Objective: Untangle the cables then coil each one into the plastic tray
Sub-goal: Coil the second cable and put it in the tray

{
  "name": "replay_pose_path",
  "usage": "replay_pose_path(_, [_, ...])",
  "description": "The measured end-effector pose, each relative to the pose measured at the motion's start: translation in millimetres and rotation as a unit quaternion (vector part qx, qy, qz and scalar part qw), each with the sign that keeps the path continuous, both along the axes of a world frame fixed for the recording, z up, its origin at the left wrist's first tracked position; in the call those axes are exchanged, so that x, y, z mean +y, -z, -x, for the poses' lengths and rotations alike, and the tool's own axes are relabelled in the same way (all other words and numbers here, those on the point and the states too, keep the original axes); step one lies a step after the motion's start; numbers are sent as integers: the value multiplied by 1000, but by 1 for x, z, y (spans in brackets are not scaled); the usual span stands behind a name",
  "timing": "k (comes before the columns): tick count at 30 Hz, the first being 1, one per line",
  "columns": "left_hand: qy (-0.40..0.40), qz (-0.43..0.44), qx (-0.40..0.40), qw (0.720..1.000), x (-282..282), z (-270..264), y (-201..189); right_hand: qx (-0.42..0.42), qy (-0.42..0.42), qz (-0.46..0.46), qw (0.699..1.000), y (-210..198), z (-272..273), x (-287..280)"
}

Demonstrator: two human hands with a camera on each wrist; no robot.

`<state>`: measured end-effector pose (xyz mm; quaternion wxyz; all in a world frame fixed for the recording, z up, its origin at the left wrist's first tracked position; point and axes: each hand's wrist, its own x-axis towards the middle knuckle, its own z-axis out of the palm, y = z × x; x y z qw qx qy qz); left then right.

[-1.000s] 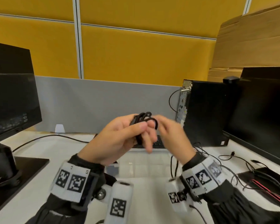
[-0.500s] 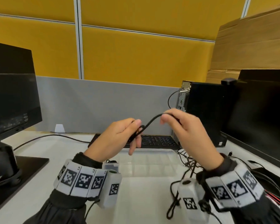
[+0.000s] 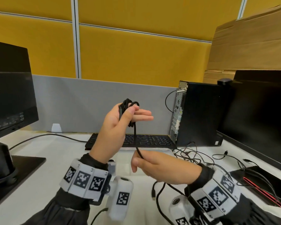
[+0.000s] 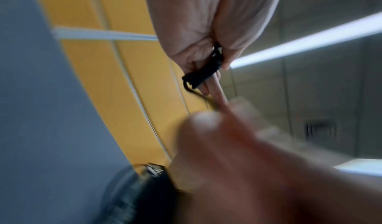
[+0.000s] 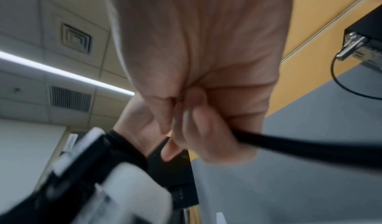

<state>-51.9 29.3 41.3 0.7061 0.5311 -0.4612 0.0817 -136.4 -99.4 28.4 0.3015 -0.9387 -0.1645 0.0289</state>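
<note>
My left hand (image 3: 136, 112) is raised above the desk with a black cable (image 3: 128, 108) looped in several turns round its fingers, and the thumb presses the loops. From the coil the cable drops straight down to my right hand (image 3: 138, 161), which pinches it lower and nearer me. In the right wrist view the fingers (image 5: 198, 129) curl round the black cable (image 5: 310, 147). The cable's free end with its plug (image 3: 153, 194) lies on the desk. The clear plastic tray (image 3: 161, 149) sits behind my hands, mostly hidden.
A keyboard (image 3: 152, 141) lies behind the tray, and a black PC tower (image 3: 199, 112) stands to its right. Monitors stand at left (image 3: 10, 95) and right (image 3: 258, 114). Thin tangled cables (image 3: 193, 153) spread over the right of the white desk.
My hands were together at the coil, then the right drew the cable out to the right. Now the left hand is higher, and the right has dropped below it, holding the cable.
</note>
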Motion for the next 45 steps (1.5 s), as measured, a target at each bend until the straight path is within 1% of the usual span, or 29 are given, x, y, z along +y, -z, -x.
replay_pose_path(1, [-50, -31, -47, 997, -1, -1, 3, 18, -9, -2, 1000, -3, 3, 2])
replay_pose_path(2, [-97, -71, -97, 988, -2, -3, 6, 31, -14, 1, 999, -6, 6, 3])
replay_pose_path(4, [-165, -175, -174, 955, 0, -7, 12, 36, -6, 12, 999, -15, 9, 0])
replay_pose_path(6, [-205, -267, -206, 919, 4, -13, 14, 14, 10, 6, 1000, -25, 9, -9])
replay_pose_path(7, [-226, -296, -220, 902, 6, -16, 15, -1, 14, 3, 1000, -28, 8, -15])
replay_pose_path(9, [-267, -318, -261, 872, 8, -22, 16, -13, 12, 11, 1000, -29, 5, -24])
replay_pose_path(10, [-286, -314, -282, 860, 8, -25, 17, -3, 7, 22, 1000, -26, 3, -26])
replay_pose_path(13, [-335, -298, -321, 834, 8, -26, 18, 69, -20, 80, 994, -11, 0, -25])
replay_pose_path(15, [-361, -285, -324, 827, 9, -27, 17, 118, -24, 104, 987, -2, -2, -24])
replay_pose_path(16, [-377, -276, -325, 822, 10, -28, 16, 123, -18, 112, 986, 0, -4, -26])
replay_pose_path(19, [-429, -257, -311, 808, 22, -34, 11, 88, 16, 138, 986, 1, -8, -34])
replay_pose_path(22, [-460, -256, -272, 806, 36, -45, 11, 76, 25, 144, 986, -2, -9, -43])
replay_pose_path(24, [-473, -269, -250, 801, 40, -49, 12, 90, 35, 115, 989, -6, -8, -47])
replay_pose_path(26, [-476, -275, -236, 802, 39, -49, 12, 110, 50, 72, 990, -9, -9, -50])
replay_pose_path(28, [-469, -278, -228, 807, 36, -47, 11, 119, 69, 18, 990, -10, -12, -52])
replay_pose_path(31, [-456, -270, -205, 823, 31, -43, 9, 106, 93, -72, 987, -8, -16, -52])
replay_pose_path(34, [-423, -278, -148, 850, 27, -41, 8, 53, 111, -141, 982, -6, -20, -50])
replay_pose_path(36, [-391, -303, -124, 861, 23, -41, 11, -31, 137, -184, 973, -8, -25, -49])
replay_pose_path(38, [-351, -346, -111, 863, 14, -37, 15, -144, 172, -203, 953, -14, -30, -51])
replay_pose_path(40, [-306, -399, -123, 856, 2, -27, 21, -243, 197, -224, 923, -24, -37, -56])
replay_pose_path(41, [-288, -424, -135, 848, -5, -20, 24, -286, 209, -244, 903, -30, -40, -58])
replay_pose_path(44, [-256, -481, -167, 821, -23, -7, 33, -393, 250, -316, 827, -48, -45, -66])
replay_pose_path(45, [-262, -490, -168, 814, -26, -8, 35, -415, 256, -326, 810, -53, -44, -67])
